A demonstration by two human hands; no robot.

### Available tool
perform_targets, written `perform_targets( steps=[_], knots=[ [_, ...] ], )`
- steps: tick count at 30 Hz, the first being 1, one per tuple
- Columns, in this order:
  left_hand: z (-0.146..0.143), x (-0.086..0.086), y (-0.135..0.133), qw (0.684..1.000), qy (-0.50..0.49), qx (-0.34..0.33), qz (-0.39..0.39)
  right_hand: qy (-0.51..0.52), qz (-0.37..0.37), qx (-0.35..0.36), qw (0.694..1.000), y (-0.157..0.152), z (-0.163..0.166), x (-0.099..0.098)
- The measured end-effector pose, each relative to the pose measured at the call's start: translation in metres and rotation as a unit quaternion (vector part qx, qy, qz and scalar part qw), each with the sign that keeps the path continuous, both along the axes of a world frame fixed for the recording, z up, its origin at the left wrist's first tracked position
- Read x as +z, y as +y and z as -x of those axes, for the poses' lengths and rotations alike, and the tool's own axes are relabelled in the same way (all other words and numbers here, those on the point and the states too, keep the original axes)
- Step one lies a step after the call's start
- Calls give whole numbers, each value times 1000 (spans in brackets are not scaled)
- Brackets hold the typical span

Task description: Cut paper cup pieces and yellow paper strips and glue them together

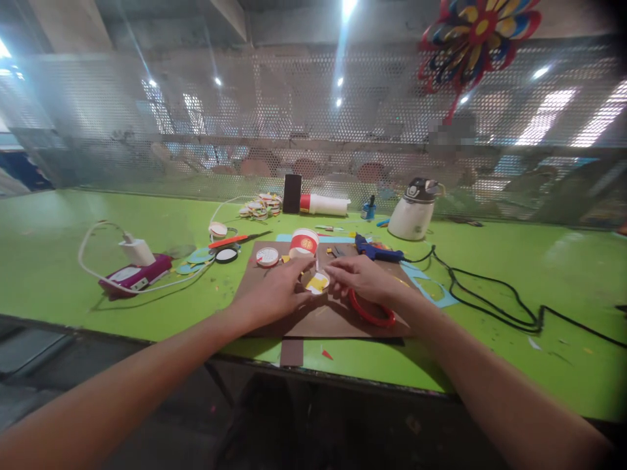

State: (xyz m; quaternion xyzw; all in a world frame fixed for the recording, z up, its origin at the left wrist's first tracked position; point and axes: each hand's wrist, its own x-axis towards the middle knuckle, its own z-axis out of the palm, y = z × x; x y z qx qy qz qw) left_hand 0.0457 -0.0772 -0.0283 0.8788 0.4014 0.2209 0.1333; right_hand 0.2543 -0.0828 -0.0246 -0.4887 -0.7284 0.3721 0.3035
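Note:
Over a brown board (274, 320), my left hand (274, 290) grips a small round white piece (317, 283) with yellow shapes on its face, fingers and thumb around its left side. Close by on the right, my right hand (365, 277) has its fingers pinched together at the piece's edge; whatever sits between them is too small to make out. Just behind the hands stands a white and red paper cup (304, 243). A red ring-shaped thing (375, 313) lies under my right wrist. Left of the cup rests a white disc (267, 257) with markings.
A blue glue gun (375, 249) lies behind my right hand, its black cable (490, 313) looping right. Farther back are a white jug-like container (414, 212), a small blue bottle (368, 209) and a phone (292, 194). On the left are a purple power strip (137, 274) and an orange cutter (229, 241).

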Motion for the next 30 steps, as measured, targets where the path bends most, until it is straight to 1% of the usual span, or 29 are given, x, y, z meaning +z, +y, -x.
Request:
perform_targets(
  steps=[3, 6, 10, 14, 19, 22, 24, 25, 26, 27, 29, 30],
  knots=[
    [1, 4, 2, 999, 0, 23, -47, 81, 39, -25, 996, -1, 0, 3],
    [-2, 6, 6, 998, -21, 3, -64, 145, 71, -46, 986, -1, 0, 4],
    [-10, 9, 13, 996, -76, -27, -26, 220, 98, -76, 968, 2, -3, 1],
    [-18, 10, 21, 989, -130, -59, 24, 273, 110, -98, 951, 7, -8, 0],
    [-23, 7, 34, 976, -195, -76, 60, 315, 95, -120, 937, 7, -9, 4],
    [-23, 7, 37, 969, -218, -90, 72, 333, 88, -119, 931, 5, -8, 6],
    [-23, 10, 35, 958, -247, -93, 109, 344, 86, -115, 928, 4, -6, 7],
    [-22, 12, 34, 947, -269, -89, 152, 350, 85, -112, 926, 3, -5, 7],
    [-22, 15, 33, 928, -295, -86, 211, 355, 85, -108, 925, 2, -4, 7],
    [-21, 17, 32, 900, -327, -86, 275, 359, 84, -104, 923, 2, -3, 7],
    [-19, 20, 32, 828, -387, -99, 392, 366, 84, -99, 921, 0, -1, 7],
    [-18, 21, 33, 793, -410, -107, 439, 368, 84, -98, 921, 0, 0, 7]
  ],
)
